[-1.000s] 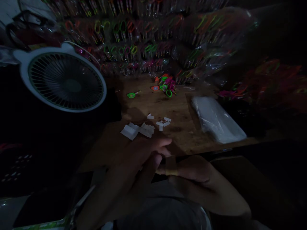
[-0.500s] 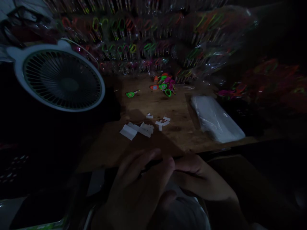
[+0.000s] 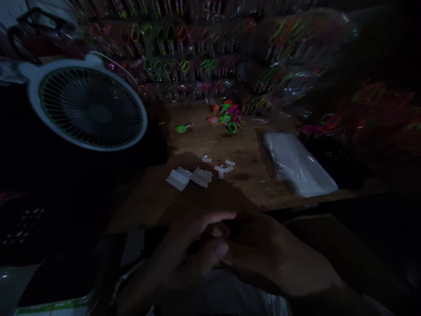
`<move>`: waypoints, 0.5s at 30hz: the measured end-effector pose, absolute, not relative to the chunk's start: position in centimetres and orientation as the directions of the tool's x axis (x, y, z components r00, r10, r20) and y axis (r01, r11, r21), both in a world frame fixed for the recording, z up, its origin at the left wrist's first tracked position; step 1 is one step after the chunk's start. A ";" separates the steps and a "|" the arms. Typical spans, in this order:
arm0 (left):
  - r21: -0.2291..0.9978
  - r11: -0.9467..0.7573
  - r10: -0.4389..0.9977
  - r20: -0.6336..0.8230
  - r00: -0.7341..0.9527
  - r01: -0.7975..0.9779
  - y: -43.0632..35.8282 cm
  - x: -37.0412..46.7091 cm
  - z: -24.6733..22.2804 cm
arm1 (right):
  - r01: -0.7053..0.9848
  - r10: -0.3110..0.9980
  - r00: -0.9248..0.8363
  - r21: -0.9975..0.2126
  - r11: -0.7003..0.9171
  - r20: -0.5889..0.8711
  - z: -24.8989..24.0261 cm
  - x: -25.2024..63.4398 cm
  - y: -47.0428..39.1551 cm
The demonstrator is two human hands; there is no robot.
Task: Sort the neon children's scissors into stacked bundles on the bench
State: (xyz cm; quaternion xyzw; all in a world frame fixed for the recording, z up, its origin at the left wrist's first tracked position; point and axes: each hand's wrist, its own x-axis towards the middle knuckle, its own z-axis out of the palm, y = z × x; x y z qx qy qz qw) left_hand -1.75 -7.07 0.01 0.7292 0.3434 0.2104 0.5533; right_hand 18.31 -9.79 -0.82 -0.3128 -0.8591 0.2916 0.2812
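Observation:
In dim light, my left hand point(image 3: 194, 245) and my right hand point(image 3: 276, 250) meet in front of my body, just below the near edge of the wooden table point(image 3: 243, 149). The left index finger reaches toward the right hand, with the thumb and other fingers curled beneath it. Whatever lies between those fingers, if anything, is too dark to see. Shadow hides most of the right fingers. A pale, shiny sheet point(image 3: 226, 294) lies under both hands. On the tabletop beyond are white paper pieces point(image 3: 179, 179) and smaller white strips point(image 3: 228, 167).
A white fan point(image 3: 92, 107) stands at the left. Toward the back lies a pile of bright toy watches point(image 3: 226, 116), with a single green watch point(image 3: 180, 129) apart from it. A stack of clear plastic bags point(image 3: 299, 164) rests at right. Bagged colourful toys point(image 3: 184, 66) hang behind.
My right hand has turned and moved up against the left, showing more of its back. The left fingers have shifted and curled. The table items lie as before; the view has moved slightly.

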 end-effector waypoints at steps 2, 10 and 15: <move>0.985 -0.002 0.745 -0.114 0.658 0.173 -6.5 -1.9 -0.5 | 0.395 0.693 -0.655 -0.646 0.653 0.300 -1.0 18.5 -9.5; 0.966 0.255 0.899 -0.222 0.377 -0.040 -6.2 -0.6 -2.1 | 0.217 0.799 -0.579 -0.915 0.340 0.160 -3.3 18.8 -9.0; 0.964 0.264 0.920 -0.265 0.289 0.043 -6.5 -0.7 -1.8 | 0.358 0.778 -0.485 -0.720 0.594 0.400 -3.7 18.0 -9.0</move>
